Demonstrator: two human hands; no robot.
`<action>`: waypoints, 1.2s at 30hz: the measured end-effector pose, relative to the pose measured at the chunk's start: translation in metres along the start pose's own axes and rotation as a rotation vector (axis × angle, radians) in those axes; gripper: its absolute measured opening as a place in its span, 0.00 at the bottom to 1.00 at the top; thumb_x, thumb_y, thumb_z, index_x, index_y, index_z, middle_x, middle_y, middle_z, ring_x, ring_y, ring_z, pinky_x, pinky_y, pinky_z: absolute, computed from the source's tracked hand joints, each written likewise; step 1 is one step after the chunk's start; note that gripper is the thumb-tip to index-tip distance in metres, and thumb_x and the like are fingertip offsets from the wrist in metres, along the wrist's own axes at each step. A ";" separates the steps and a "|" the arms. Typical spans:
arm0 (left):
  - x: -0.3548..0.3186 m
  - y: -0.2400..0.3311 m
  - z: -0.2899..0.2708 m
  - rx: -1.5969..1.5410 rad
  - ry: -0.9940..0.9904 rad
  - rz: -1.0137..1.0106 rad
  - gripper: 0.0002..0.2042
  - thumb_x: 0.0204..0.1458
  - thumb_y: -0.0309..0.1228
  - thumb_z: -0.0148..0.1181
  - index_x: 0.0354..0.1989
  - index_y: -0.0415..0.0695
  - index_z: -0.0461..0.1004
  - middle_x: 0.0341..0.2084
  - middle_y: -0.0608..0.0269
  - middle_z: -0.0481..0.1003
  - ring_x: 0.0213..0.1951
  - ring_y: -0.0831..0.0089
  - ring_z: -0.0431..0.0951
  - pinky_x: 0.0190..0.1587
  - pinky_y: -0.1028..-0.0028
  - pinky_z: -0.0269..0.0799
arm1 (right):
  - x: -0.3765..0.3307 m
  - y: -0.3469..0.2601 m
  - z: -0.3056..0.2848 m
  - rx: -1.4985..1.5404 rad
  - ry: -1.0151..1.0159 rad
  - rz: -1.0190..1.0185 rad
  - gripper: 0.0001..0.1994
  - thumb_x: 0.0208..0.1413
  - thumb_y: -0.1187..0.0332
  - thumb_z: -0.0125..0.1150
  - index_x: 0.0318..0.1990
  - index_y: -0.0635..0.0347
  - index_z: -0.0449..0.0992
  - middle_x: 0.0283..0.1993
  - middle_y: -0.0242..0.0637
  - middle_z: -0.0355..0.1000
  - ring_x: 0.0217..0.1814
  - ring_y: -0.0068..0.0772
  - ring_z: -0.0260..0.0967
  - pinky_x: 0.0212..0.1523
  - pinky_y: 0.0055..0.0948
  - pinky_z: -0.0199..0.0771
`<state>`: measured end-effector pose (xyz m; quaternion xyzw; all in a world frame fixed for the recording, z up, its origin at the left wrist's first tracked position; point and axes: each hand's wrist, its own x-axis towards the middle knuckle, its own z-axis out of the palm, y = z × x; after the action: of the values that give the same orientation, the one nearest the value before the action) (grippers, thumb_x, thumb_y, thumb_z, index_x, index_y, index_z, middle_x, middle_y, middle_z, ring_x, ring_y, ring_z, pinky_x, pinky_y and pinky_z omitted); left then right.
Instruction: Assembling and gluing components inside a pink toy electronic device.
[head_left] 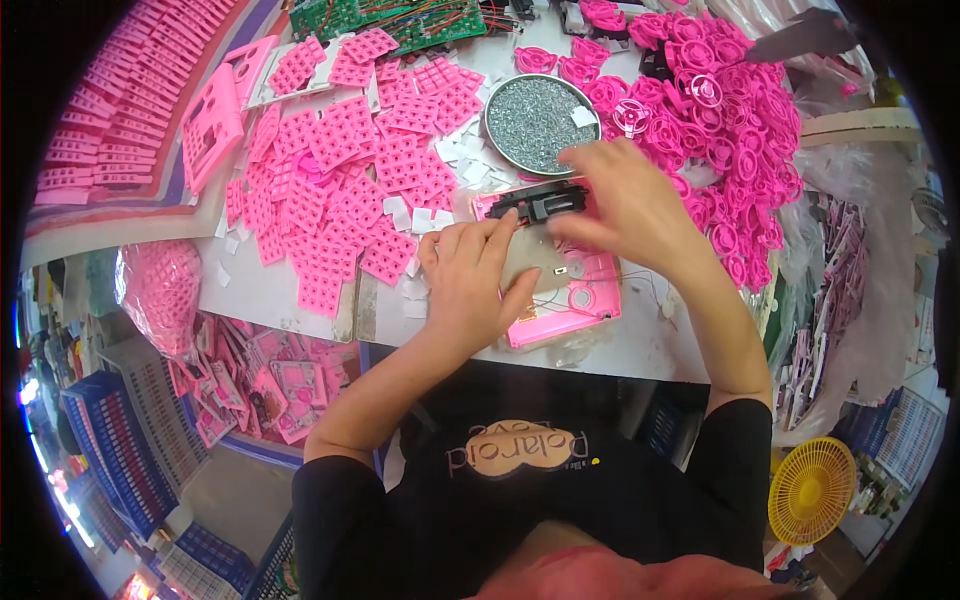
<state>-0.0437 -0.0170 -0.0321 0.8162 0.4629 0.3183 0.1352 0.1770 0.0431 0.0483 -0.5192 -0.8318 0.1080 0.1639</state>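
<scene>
A pink plastic housing (548, 327) lies on the table in front of me, with thin wires and a flat grey-beige area inside it. Across its far side sits a black elongated mechanism (540, 204). My left hand (468, 280) rests at the housing's left side with fingers stretched, the index fingertip touching the black mechanism and the thumb spread over the housing. My right hand (632, 205), somewhat blurred, hovers at the mechanism's right end; thumb and fingers are apart, and no held thing shows. Its fingertips are near the rim of a round tray of small screws (540, 128).
Pink keypad-like pieces (345, 190) cover the table's left side, beside small white squares (470, 160). Pink round parts (715, 140) are heaped at right. Green circuit boards (400, 22) lie at the back. A yellow basket (812, 490) stands low at right.
</scene>
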 end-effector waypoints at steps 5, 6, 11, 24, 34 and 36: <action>-0.001 0.003 0.003 0.012 -0.043 -0.031 0.33 0.45 0.41 0.69 0.61 0.41 0.71 0.48 0.61 0.71 0.52 0.61 0.67 0.56 0.54 0.51 | -0.022 0.027 0.044 0.037 0.173 -0.269 0.18 0.42 0.71 0.72 0.42 0.57 0.75 0.48 0.38 0.74 0.51 0.44 0.70 0.48 0.39 0.74; -0.002 0.004 0.002 0.025 -0.043 -0.034 0.33 0.45 0.41 0.68 0.62 0.41 0.71 0.48 0.61 0.71 0.52 0.61 0.67 0.56 0.53 0.51 | -0.024 0.025 0.048 0.020 0.246 -0.289 0.18 0.41 0.71 0.72 0.42 0.57 0.75 0.47 0.37 0.74 0.50 0.44 0.70 0.48 0.39 0.74; 0.028 -0.003 -0.015 -0.028 -0.164 -0.022 0.22 0.45 0.39 0.69 0.48 0.43 0.78 0.43 0.61 0.74 0.51 0.60 0.70 0.52 0.52 0.59 | -0.012 0.041 0.037 0.325 -0.023 -0.168 0.17 0.41 0.73 0.71 0.41 0.59 0.74 0.42 0.38 0.72 0.46 0.45 0.69 0.44 0.39 0.72; 0.161 -0.060 0.049 0.254 -0.185 0.186 0.09 0.53 0.42 0.63 0.29 0.55 0.84 0.32 0.67 0.80 0.44 0.64 0.77 0.52 0.51 0.61 | -0.046 0.054 0.002 0.926 0.317 0.175 0.27 0.52 0.63 0.72 0.57 0.64 0.71 0.57 0.46 0.72 0.57 0.39 0.71 0.58 0.41 0.72; 0.131 -0.029 0.003 0.155 -0.160 0.351 0.07 0.54 0.38 0.59 0.29 0.51 0.80 0.32 0.68 0.79 0.40 0.67 0.75 0.50 0.53 0.59 | 0.009 -0.014 -0.044 1.104 0.309 0.092 0.23 0.57 0.69 0.64 0.58 0.65 0.67 0.27 0.36 0.73 0.28 0.32 0.72 0.35 0.33 0.75; 0.098 -0.007 -0.013 0.021 -0.131 0.413 0.04 0.52 0.35 0.63 0.29 0.52 0.79 0.33 0.72 0.79 0.41 0.68 0.74 0.50 0.53 0.57 | -0.008 -0.020 -0.028 1.310 0.454 0.056 0.18 0.58 0.71 0.62 0.54 0.62 0.67 0.22 0.33 0.67 0.23 0.26 0.66 0.28 0.29 0.69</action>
<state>-0.0207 0.0685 0.0125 0.9141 0.2792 0.2805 0.0884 0.1747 0.0273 0.0801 -0.3440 -0.5267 0.4810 0.6107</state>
